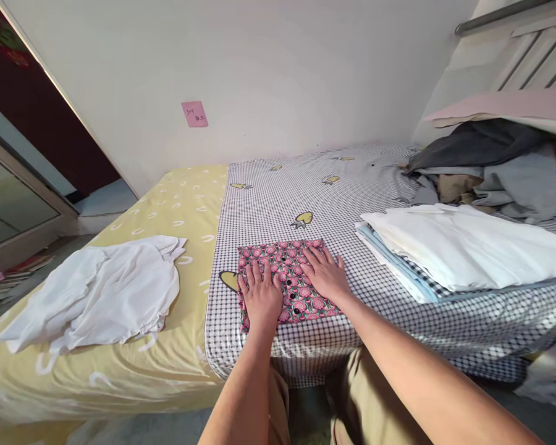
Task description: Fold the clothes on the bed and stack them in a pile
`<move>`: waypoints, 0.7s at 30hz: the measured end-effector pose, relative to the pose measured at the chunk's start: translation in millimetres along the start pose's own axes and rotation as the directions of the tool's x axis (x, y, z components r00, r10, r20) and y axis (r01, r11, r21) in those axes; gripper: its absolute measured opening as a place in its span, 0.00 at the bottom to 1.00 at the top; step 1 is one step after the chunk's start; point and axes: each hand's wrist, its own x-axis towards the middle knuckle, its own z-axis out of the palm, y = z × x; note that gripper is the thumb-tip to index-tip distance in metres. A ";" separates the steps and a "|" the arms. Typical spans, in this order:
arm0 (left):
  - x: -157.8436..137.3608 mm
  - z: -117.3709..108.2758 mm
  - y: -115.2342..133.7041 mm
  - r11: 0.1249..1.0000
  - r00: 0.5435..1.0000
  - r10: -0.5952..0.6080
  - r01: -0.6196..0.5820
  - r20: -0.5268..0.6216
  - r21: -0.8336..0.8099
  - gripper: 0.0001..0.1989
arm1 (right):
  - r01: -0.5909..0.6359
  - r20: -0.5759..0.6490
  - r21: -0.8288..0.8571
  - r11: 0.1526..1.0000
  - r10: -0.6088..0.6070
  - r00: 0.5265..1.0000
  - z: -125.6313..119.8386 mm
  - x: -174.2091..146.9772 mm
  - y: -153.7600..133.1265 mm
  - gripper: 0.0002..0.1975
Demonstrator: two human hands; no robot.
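A pink floral shirt point(287, 303) with several dark buttons lies folded into a flat rectangle on the checked sheet point(269, 198). My left hand point(261, 293) rests flat on its left side, fingers spread. On its right side my right hand point(325, 275) presses down flat, with the fingers apart and the thumb near the top edge. Both palms touch the cloth and neither hand grips it. Farther left, a crumpled white garment point(115, 290) lies on the yellow sheet point(194, 191).
To the right sits a stack of folded white, blue and checked clothes point(467, 247). Behind it is a heap of grey and dark clothes point(500, 161). A wall point(282, 74) with a pink note point(194, 114) borders the far side. The bed's front edge is near my legs.
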 end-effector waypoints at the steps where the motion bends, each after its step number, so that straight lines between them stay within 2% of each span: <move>1: 0.2 0.4 0.0 1.000 1.000 0.001 -0.001 0.000 0.005 0.28 | -0.001 0.002 0.002 1.000 0.001 1.000 -0.7 -0.2 -0.3 0.32; 7: 0.6 -4.6 1.0 1.000 1.000 -0.006 0.006 0.017 0.021 0.29 | 0.004 0.002 -0.003 1.000 -0.004 1.000 -1.0 -0.4 -1.5 0.32; 12: 5.7 -10.4 -1.8 0.999 0.990 -0.018 0.023 0.138 -0.038 0.29 | 0.006 -0.030 -0.018 1.000 -0.007 1.000 4.4 -1.5 -2.2 0.31; 17: 33.0 -10.9 -16.4 0.993 0.979 -0.047 0.068 0.198 -0.101 0.30 | 0.016 -0.033 -0.025 1.000 -0.016 0.999 13.5 1.9 1.0 0.31; 21: 58.4 -11.6 -41.7 0.996 0.975 -0.009 0.028 0.224 -0.084 0.28 | 0.018 -0.040 -0.034 0.999 -0.019 0.999 17.6 3.2 2.6 0.31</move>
